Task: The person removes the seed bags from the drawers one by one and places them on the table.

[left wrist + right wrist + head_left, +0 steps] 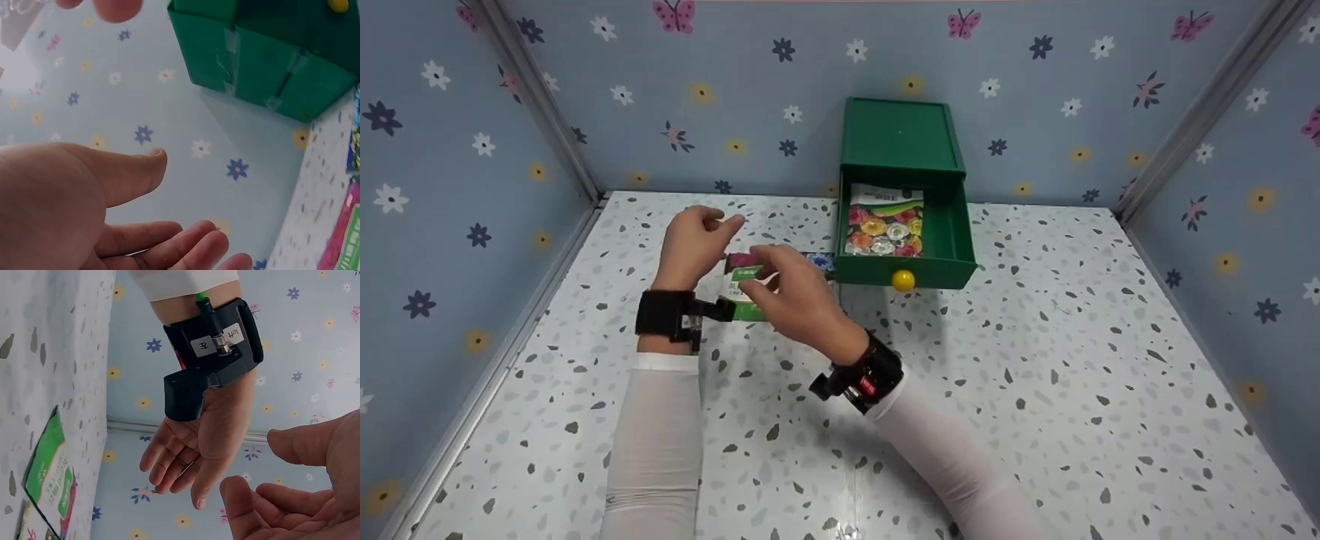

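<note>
Above the table on the left, my left hand (694, 244) hovers with relaxed fingers and an empty palm; its spread thumb and fingers (194, 242) show in the left wrist view. To its right my right hand (806, 300) hangs in the air, fingers loosely bent, holding nothing. Beneath the right hand lies a green and white seed packet (746, 310), partly covered by it. Another packet with a blue flower (820, 262) lies beside the drawer, partly hidden. Inside the pulled-out green drawer (949, 232) rests a packet printed with colourful roses (885, 229).
The green box (901, 135) stands against the back wall, its drawer facing me with a yellow knob (903, 280). Flower-patterned walls (787, 90) enclose the speckled white table (1065, 360) at the back and both sides.
</note>
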`<act>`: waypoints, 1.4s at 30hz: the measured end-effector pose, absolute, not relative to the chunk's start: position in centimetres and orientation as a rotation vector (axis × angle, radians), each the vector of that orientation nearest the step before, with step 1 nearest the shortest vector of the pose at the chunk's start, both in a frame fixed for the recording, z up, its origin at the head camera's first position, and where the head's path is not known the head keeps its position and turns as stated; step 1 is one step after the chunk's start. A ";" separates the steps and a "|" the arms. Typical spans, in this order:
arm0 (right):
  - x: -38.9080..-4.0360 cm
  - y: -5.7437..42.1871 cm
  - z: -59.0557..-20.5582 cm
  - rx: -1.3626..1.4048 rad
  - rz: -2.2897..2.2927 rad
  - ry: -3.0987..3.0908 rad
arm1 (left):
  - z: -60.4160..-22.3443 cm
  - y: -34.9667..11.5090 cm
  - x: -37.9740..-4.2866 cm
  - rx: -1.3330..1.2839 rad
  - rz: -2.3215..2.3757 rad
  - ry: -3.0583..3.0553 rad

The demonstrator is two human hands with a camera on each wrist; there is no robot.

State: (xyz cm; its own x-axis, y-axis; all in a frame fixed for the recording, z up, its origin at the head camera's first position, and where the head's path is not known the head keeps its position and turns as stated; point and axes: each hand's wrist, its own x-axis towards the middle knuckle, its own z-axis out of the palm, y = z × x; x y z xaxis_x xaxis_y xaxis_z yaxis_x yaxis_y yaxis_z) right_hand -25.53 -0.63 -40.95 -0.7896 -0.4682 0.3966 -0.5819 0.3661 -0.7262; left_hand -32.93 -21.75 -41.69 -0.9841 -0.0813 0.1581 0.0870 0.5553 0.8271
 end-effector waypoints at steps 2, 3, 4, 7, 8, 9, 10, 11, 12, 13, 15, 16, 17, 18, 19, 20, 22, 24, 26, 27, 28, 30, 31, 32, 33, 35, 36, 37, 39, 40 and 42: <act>-25.2 -0.2 -40.2 0.978 1.410 -2.448 | -40.9 -21.2 -32.6 -0.011 -1.400 -2.583; -25.1 0.0 -39.9 0.978 1.415 -2.426 | -40.5 -20.9 -32.4 -0.018 -1.402 -2.569; -25.0 0.3 -39.5 0.975 1.419 -2.405 | -40.1 -20.5 -32.2 -0.027 -1.407 -2.556; -24.8 1.2 -38.4 0.935 1.438 -2.366 | -39.0 -19.6 -31.5 -0.063 -1.412 -2.521; -24.7 1.5 -38.1 0.918 1.445 -2.357 | -38.7 -19.4 -31.3 -0.076 -1.409 -2.507; -24.7 1.8 -37.8 0.899 1.450 -2.348 | -38.5 -19.1 -31.1 -0.090 -1.407 -2.490; -24.7 2.1 -37.6 0.882 1.457 -2.336 | -38.3 -18.8 -31.0 -0.107 -1.401 -2.474; -24.8 2.5 -37.4 0.865 1.463 -2.329 | -38.1 -18.5 -30.8 -0.123 -1.394 -2.454; -24.9 2.8 -37.2 0.850 1.472 -2.318 | -37.9 -18.2 -30.6 -0.138 -1.381 -2.436; -25.0 3.1 -37.1 0.831 1.481 -2.310 | -37.8 -17.9 -30.5 -0.155 -1.372 -2.416; -25.2 3.8 -36.7 0.797 1.478 -2.298 | -37.6 -17.3 -30.2 -0.186 -1.348 -2.390; -25.3 4.2 -36.6 0.780 1.474 -2.297 | -37.5 -16.9 -30.1 -0.197 -1.336 -2.378; -25.4 4.6 -36.5 0.762 1.467 -2.297 | -37.4 -16.6 -29.9 -0.206 -1.326 -2.362; -25.5 5.0 -36.3 0.744 1.457 -2.294 | -37.4 -16.3 -29.8 -0.217 -1.318 -2.346; -25.6 5.4 -36.2 0.726 1.441 -2.294 | -37.4 -15.9 -29.7 -0.229 -1.310 -2.327; -25.6 5.8 -36.1 0.709 1.421 -2.293 | -37.4 -15.6 -29.6 -0.243 -1.304 -2.306; -25.8 6.7 -36.0 0.669 1.404 -2.285 | -37.4 -15.0 -29.3 -0.285 -1.297 -2.260; -26.1 7.7 -35.8 0.629 1.389 -2.276 | -37.6 -14.3 -29.0 -0.328 -1.290 -2.230; -26.3 8.6 -35.8 0.586 1.385 -2.274 | -37.6 -13.6 -28.7 -0.362 -1.294 -2.217; -26.5 9.0 -35.9 0.566 1.384 -2.273 | -37.6 -13.2 -28.5 -0.374 -1.297 -2.219; -26.6 9.4 -35.9 0.546 1.375 -2.278 | -37.6 -12.8 -28.3 -0.384 -1.309 -2.221; -26.9 10.3 -36.0 0.505 1.354 -2.290 | -37.6 -12.1 -28.1 -0.396 -1.325 -2.239; -27.0 10.7 -36.0 0.488 1.343 -2.297 | -37.6 -11.7 -28.0 -0.403 -1.328 -2.251; -27.1 11.2 -36.1 0.474 1.333 -2.303 | -37.6 -11.4 -28.0 -0.410 -1.332 -2.262; -27.2 11.6 -36.1 0.457 1.326 -2.311 | -37.6 -11.2 -27.9 -0.414 -1.336 -2.273; -27.4 12.3 -36.2 0.429 1.320 -2.325 | -37.6 -10.6 -27.9 -0.423 -1.333 -2.293; -27.4 12.7 -36.1 0.417 1.319 -2.333 | -37.5 -10.4 -27.9 -0.425 -1.327 -2.300; -27.4 13.0 -36.1 0.407 1.321 -2.341 | -37.5 -10.2 -27.9 -0.430 -1.319 -2.306; -27.4 13.6 -36.1 0.376 1.316 -2.363 | -37.2 -9.7 -27.9 -0.442 -1.306 -2.314; -27.4 13.9 -36.1 0.362 1.313 -2.376 | -37.1 -9.5 -28.0 -0.452 -1.293 -2.317; -27.5 14.5 -36.0 0.337 1.303 -2.399 | -36.7 -9.0 -28.1 -0.488 -1.269 -2.319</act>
State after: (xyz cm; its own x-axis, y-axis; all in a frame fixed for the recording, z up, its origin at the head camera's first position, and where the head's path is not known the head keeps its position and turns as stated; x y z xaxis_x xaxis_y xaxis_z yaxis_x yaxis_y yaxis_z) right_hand -27.48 14.47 -35.99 -0.8958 -0.0256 0.4437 -0.3861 0.5391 -0.7485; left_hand -28.08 -9.00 -36.74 -0.8363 0.0907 0.5407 0.5043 0.5143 0.6937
